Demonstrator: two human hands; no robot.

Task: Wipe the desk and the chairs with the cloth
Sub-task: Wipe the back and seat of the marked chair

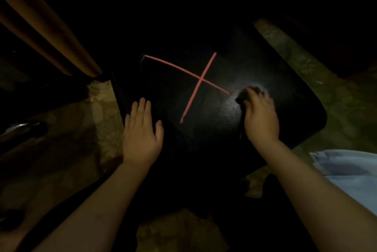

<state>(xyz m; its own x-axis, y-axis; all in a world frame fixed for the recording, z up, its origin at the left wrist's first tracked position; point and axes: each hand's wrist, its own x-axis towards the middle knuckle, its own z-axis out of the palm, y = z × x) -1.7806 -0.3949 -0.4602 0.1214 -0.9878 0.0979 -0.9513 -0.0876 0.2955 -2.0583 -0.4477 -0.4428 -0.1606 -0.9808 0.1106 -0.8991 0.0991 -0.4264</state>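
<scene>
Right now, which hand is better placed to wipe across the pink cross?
Right hand: it grips the cloth beside the pink cross. Left hand lies flat, empty.

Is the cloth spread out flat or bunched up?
Bunched up: the cloth shows as a small dark wad gripped under the right hand.

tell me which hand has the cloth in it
The right hand, beside the pink cross, grips the dark cloth. The left hand lies flat on the black surface with straight fingers and holds nothing.
</scene>
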